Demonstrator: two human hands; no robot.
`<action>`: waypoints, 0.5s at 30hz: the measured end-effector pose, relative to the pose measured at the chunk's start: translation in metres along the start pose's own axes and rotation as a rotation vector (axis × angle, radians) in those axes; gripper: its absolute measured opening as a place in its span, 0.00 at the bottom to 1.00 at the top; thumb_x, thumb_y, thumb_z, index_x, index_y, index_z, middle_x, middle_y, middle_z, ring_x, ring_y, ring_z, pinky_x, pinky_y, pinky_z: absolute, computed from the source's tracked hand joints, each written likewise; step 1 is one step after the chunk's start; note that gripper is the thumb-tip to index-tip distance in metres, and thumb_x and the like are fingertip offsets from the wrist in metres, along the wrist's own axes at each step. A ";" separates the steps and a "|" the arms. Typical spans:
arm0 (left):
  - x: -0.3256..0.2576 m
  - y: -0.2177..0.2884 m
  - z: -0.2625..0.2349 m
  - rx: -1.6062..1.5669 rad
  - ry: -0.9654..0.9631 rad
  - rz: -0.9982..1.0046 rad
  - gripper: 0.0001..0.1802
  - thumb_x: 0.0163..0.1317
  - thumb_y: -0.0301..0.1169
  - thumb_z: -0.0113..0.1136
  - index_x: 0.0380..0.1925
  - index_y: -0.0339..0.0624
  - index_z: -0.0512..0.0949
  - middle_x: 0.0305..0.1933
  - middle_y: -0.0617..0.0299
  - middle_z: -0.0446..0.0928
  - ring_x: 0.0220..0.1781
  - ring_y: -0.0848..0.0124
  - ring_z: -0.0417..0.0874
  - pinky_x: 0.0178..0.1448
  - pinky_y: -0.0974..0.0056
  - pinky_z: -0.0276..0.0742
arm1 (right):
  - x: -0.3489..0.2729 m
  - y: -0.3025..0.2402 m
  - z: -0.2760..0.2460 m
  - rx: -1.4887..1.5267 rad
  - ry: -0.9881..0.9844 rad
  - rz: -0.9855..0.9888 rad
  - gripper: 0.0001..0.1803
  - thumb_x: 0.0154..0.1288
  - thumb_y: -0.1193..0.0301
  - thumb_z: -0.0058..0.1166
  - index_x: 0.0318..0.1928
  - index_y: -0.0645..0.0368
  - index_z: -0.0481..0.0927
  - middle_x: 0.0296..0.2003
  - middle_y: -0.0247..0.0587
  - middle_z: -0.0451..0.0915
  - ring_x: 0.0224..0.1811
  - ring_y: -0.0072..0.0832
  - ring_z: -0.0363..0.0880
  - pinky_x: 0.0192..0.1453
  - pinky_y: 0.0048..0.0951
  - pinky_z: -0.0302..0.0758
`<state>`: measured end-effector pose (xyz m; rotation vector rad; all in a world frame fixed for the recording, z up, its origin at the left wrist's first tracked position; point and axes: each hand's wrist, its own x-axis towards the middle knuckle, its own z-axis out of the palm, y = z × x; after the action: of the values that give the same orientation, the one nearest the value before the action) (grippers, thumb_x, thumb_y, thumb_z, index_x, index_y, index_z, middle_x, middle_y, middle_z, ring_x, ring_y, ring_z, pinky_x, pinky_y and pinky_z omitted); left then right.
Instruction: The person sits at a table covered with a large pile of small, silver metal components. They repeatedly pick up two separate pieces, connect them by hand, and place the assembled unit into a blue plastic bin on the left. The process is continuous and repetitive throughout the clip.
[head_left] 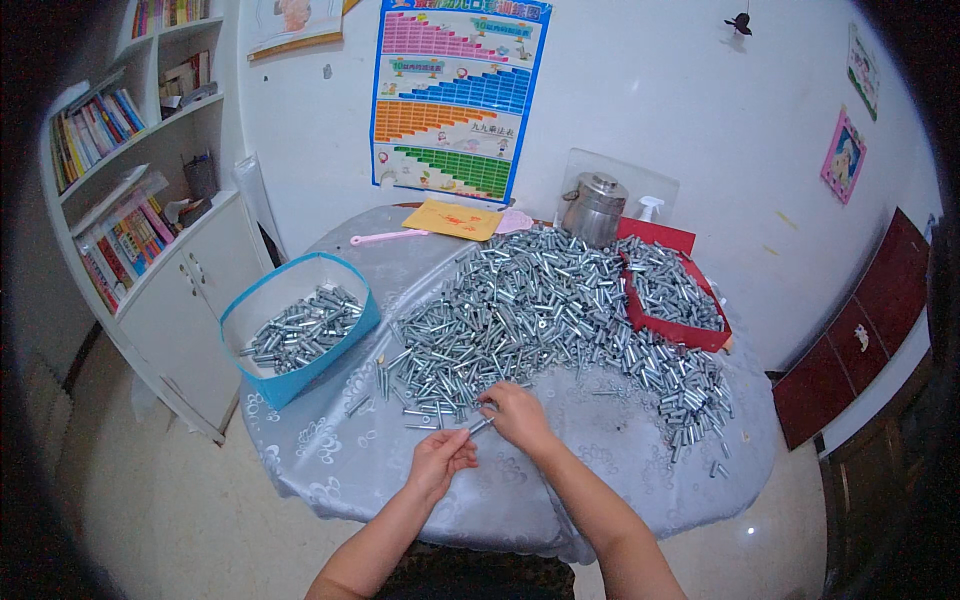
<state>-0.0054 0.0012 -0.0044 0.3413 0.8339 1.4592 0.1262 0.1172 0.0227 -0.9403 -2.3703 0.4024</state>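
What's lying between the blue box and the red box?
In the head view, a strip of tablecloth beside the blue box, then a broad heap of metal pieces reaching to the red box.

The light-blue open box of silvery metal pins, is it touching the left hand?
Apart. The head view shows shiny grey tablecloth between the box and the left hand.
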 end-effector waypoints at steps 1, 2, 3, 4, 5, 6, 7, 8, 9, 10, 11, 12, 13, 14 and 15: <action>0.000 0.000 0.000 -0.003 0.002 0.000 0.07 0.56 0.29 0.56 0.30 0.36 0.73 0.26 0.56 0.76 0.25 0.71 0.78 0.30 0.65 0.77 | 0.001 0.000 -0.001 -0.021 0.006 -0.022 0.09 0.45 0.70 0.57 0.30 0.57 0.78 0.28 0.40 0.75 0.36 0.37 0.73 0.39 0.35 0.70; 0.001 -0.001 0.000 -0.006 0.003 -0.001 0.07 0.56 0.29 0.56 0.30 0.36 0.73 0.27 0.56 0.76 0.25 0.70 0.78 0.30 0.65 0.77 | 0.002 0.000 -0.001 -0.042 0.013 -0.043 0.08 0.45 0.70 0.57 0.29 0.58 0.77 0.28 0.40 0.75 0.36 0.37 0.73 0.39 0.35 0.69; 0.001 -0.001 0.000 -0.008 0.004 -0.002 0.07 0.56 0.29 0.56 0.30 0.36 0.73 0.27 0.56 0.76 0.25 0.70 0.78 0.30 0.65 0.77 | 0.003 0.000 -0.002 -0.077 -0.001 -0.063 0.09 0.44 0.70 0.58 0.29 0.57 0.77 0.28 0.40 0.75 0.35 0.37 0.73 0.39 0.35 0.69; 0.001 -0.001 -0.001 -0.009 0.003 0.000 0.07 0.56 0.29 0.56 0.30 0.36 0.73 0.26 0.56 0.76 0.25 0.70 0.78 0.30 0.65 0.77 | 0.004 -0.001 -0.003 -0.112 -0.016 -0.085 0.09 0.44 0.69 0.58 0.29 0.57 0.77 0.28 0.39 0.75 0.35 0.37 0.73 0.39 0.35 0.69; 0.001 -0.001 -0.001 -0.010 0.003 0.001 0.07 0.56 0.29 0.56 0.30 0.36 0.73 0.26 0.56 0.76 0.25 0.70 0.78 0.30 0.65 0.77 | 0.005 -0.002 -0.003 -0.147 -0.031 -0.107 0.10 0.43 0.69 0.59 0.28 0.57 0.77 0.28 0.39 0.75 0.35 0.37 0.73 0.39 0.35 0.69; 0.002 -0.001 -0.002 -0.010 0.002 0.003 0.07 0.56 0.29 0.56 0.30 0.35 0.73 0.26 0.56 0.76 0.25 0.70 0.78 0.30 0.65 0.77 | 0.005 -0.003 -0.005 -0.163 -0.045 -0.104 0.10 0.43 0.68 0.59 0.28 0.57 0.77 0.28 0.40 0.75 0.35 0.38 0.73 0.39 0.35 0.69; 0.001 0.000 -0.001 -0.015 -0.004 0.003 0.07 0.56 0.29 0.56 0.30 0.35 0.73 0.26 0.56 0.76 0.25 0.70 0.78 0.30 0.65 0.77 | 0.004 -0.004 -0.008 -0.179 -0.060 -0.102 0.10 0.43 0.68 0.59 0.28 0.57 0.77 0.29 0.40 0.75 0.35 0.38 0.73 0.39 0.35 0.69; 0.001 0.000 -0.001 -0.019 -0.009 0.003 0.07 0.56 0.29 0.56 0.30 0.35 0.73 0.26 0.56 0.76 0.25 0.70 0.78 0.30 0.65 0.77 | 0.003 -0.003 -0.011 -0.194 -0.076 -0.100 0.10 0.43 0.67 0.59 0.28 0.57 0.77 0.30 0.40 0.75 0.36 0.38 0.74 0.39 0.35 0.70; 0.000 0.001 0.000 -0.024 -0.015 0.004 0.07 0.57 0.28 0.56 0.30 0.35 0.73 0.26 0.56 0.76 0.25 0.70 0.78 0.30 0.65 0.77 | 0.001 0.001 -0.011 -0.126 -0.053 -0.073 0.10 0.43 0.68 0.59 0.28 0.57 0.77 0.29 0.40 0.75 0.35 0.37 0.74 0.38 0.34 0.70; 0.000 0.000 0.000 -0.024 -0.013 0.005 0.07 0.57 0.29 0.56 0.30 0.35 0.73 0.26 0.56 0.76 0.25 0.70 0.78 0.30 0.65 0.77 | -0.003 0.006 -0.012 -0.059 -0.030 -0.045 0.10 0.43 0.68 0.59 0.28 0.57 0.77 0.28 0.40 0.76 0.33 0.36 0.74 0.37 0.33 0.70; 0.000 0.000 0.000 -0.024 -0.010 0.005 0.07 0.57 0.29 0.56 0.30 0.35 0.73 0.26 0.56 0.76 0.25 0.70 0.78 0.30 0.65 0.77 | -0.006 0.010 -0.013 0.008 -0.007 -0.018 0.10 0.43 0.68 0.59 0.28 0.57 0.77 0.28 0.39 0.76 0.32 0.34 0.74 0.37 0.32 0.71; 0.000 0.000 0.000 -0.024 -0.008 0.006 0.07 0.57 0.29 0.56 0.30 0.35 0.73 0.26 0.56 0.76 0.25 0.70 0.78 0.30 0.65 0.77 | -0.010 0.012 -0.015 0.140 -0.001 0.080 0.10 0.44 0.68 0.59 0.29 0.57 0.78 0.28 0.37 0.76 0.32 0.31 0.73 0.37 0.29 0.70; 0.000 0.000 0.000 -0.024 -0.010 0.004 0.07 0.56 0.29 0.56 0.30 0.35 0.73 0.26 0.56 0.76 0.25 0.70 0.78 0.29 0.65 0.78 | -0.014 0.011 -0.020 0.271 0.003 0.180 0.11 0.44 0.68 0.60 0.30 0.58 0.78 0.27 0.35 0.76 0.31 0.27 0.73 0.36 0.27 0.69; 0.001 -0.001 -0.001 -0.024 -0.013 0.003 0.07 0.56 0.29 0.56 0.29 0.35 0.73 0.26 0.56 0.76 0.25 0.70 0.78 0.29 0.65 0.78 | -0.018 0.011 -0.024 0.402 0.008 0.281 0.12 0.44 0.68 0.61 0.31 0.58 0.78 0.27 0.32 0.75 0.30 0.23 0.72 0.36 0.24 0.69; 0.001 -0.001 -0.001 -0.024 -0.015 0.001 0.07 0.56 0.29 0.56 0.29 0.35 0.73 0.26 0.56 0.76 0.25 0.70 0.78 0.29 0.65 0.78 | -0.021 0.012 -0.026 0.502 -0.024 0.322 0.12 0.45 0.68 0.60 0.31 0.59 0.78 0.27 0.31 0.75 0.30 0.21 0.71 0.37 0.22 0.68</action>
<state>-0.0055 0.0021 -0.0064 0.3344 0.8036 1.4652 0.1608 0.1134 0.0304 -1.0653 -1.9857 1.0777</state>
